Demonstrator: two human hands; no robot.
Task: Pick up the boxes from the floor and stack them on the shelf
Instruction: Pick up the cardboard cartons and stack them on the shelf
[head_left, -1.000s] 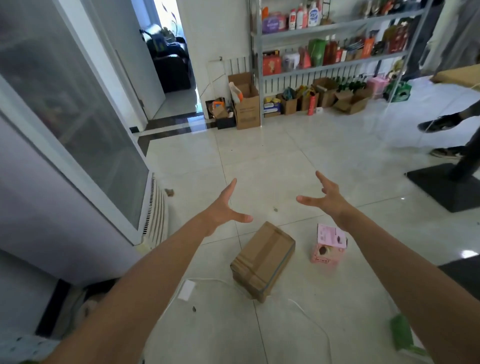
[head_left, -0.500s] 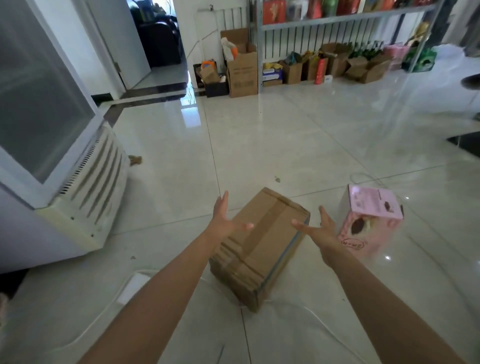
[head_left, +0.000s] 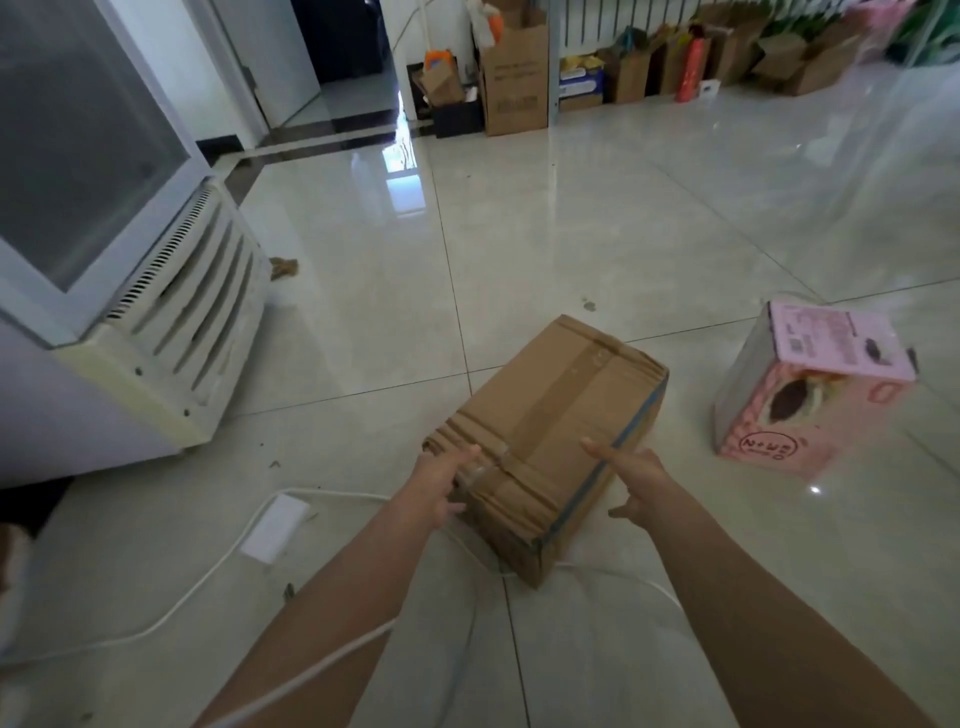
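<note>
The taped cardboard box (head_left: 550, 441) sits on the floor (head_left: 519, 234) at lower centre, the left hand (head_left: 439, 480) touching its near end, the right hand (head_left: 631, 480) open beside it, bracketing for a lift.

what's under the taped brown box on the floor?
A white cable runs in under the cardboard box at its near corner; the tiled floor lies around it. Anything else beneath is covered.

A taped brown cardboard box (head_left: 550, 441) with a blue-edged side lies flat and angled on the glossy tiled floor (head_left: 519, 234), and a pink carton (head_left: 810, 395) with an oval cutout stands to its right, well apart.
</note>
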